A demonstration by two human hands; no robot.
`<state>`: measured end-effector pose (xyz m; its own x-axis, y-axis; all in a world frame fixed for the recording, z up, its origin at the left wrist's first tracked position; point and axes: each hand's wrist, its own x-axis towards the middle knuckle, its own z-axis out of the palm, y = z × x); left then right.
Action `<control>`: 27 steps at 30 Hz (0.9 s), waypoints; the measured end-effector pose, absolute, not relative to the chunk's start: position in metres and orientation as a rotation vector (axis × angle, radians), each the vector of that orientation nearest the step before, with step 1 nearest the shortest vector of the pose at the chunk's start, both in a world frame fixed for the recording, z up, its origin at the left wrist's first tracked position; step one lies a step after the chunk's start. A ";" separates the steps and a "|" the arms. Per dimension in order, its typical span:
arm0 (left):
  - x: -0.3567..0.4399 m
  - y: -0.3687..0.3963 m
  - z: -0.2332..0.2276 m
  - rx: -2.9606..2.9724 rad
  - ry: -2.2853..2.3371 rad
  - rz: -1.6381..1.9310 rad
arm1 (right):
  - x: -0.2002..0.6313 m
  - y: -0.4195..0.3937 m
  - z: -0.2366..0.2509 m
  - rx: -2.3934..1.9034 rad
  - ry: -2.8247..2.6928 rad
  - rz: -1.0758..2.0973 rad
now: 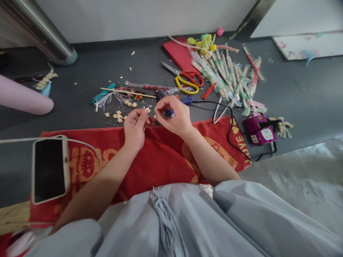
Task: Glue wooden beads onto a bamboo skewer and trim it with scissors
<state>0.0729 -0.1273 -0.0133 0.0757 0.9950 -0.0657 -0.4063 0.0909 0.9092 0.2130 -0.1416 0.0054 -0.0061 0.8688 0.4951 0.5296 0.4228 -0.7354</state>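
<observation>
Left hand point(135, 128) pinches small wood bit point(147, 110); right hand point(173, 116) clamps blue tool point(168, 113). Hands nearly touching. Towel point(160, 157) far edge beneath; right edge reads "LOVE". Open floor point(308, 96) far right.

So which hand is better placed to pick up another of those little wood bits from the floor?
Probably the left hand: the small wooden pieces lie just beyond and left of it, while the right hand is further off and curled around a blue tool.

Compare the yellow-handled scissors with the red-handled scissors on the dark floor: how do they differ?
The yellow-handled scissors lie nearer the person's hands; the red-handled scissors lie just behind them, toward the red sheet. The yellow handles show in full, while the red handles are partly covered by the yellow ones. Both lie flat on the floor, overlapping, untouched by either hand.
</observation>
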 end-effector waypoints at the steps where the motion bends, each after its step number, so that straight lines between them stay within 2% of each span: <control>1: 0.073 -0.127 -0.013 0.867 0.893 1.269 | 0.214 -0.142 0.006 -1.226 -1.720 0.377; 8: 0.072 -0.127 -0.014 0.891 0.885 1.228 | 0.215 -0.140 0.006 -1.160 -1.879 0.245; 27: 0.074 -0.128 -0.004 0.870 0.882 1.194 | 0.214 -0.138 -0.002 -1.020 -1.670 0.392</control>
<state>0.0738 -0.1284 -0.0044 0.1444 0.9841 -0.1037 -0.3887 0.1528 0.9086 0.2136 -0.1381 -0.0023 -0.0436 0.7829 0.6207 0.4249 0.5768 -0.6977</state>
